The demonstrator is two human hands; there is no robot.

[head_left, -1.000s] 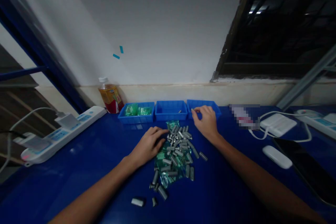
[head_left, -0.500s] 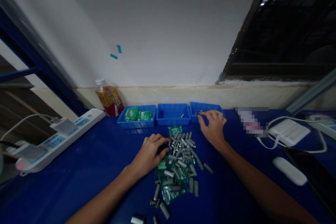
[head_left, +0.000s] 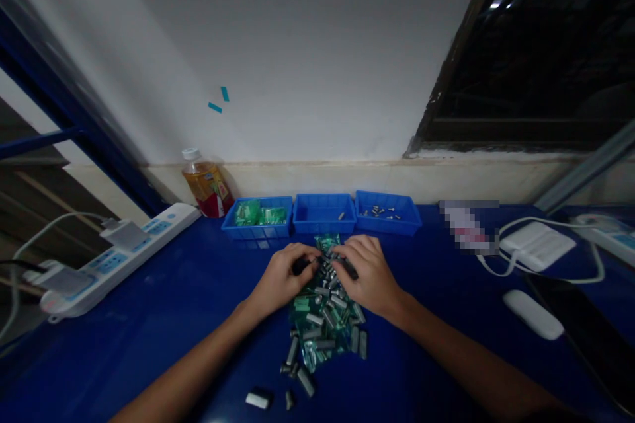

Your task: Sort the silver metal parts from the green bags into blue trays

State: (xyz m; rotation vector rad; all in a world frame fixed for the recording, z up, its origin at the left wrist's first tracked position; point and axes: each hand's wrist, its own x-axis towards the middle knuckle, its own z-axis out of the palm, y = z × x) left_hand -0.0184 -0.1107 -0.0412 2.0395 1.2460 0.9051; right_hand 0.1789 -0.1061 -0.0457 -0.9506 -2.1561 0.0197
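Note:
A heap of small grey metal cylinders (head_left: 325,317) lies on green plastic bags in the middle of the blue table (head_left: 173,304). My left hand (head_left: 280,277) rests on the heap's left top, fingers curled round a dark piece. My right hand (head_left: 364,274) sits at the heap's right top, fingers bent and pinching at the cylinders. The fingertips of both hands nearly meet. Behind the heap stand three blue trays: the left tray (head_left: 256,231) holds green bags, the middle tray (head_left: 323,225) one small part, the right tray (head_left: 387,223) several small metal parts.
A drink bottle (head_left: 203,184) stands by the wall at the left. A white power strip (head_left: 109,258) with plugs lies at the left. At the right are a white charger (head_left: 538,244) with cable, a white oblong device (head_left: 533,314) and a dark phone (head_left: 590,344). Loose cylinders (head_left: 278,396) lie near the front.
My right hand has come back from the right tray to the heap, beside my left hand. More small parts now show in the right tray. The left hand stayed on the heap.

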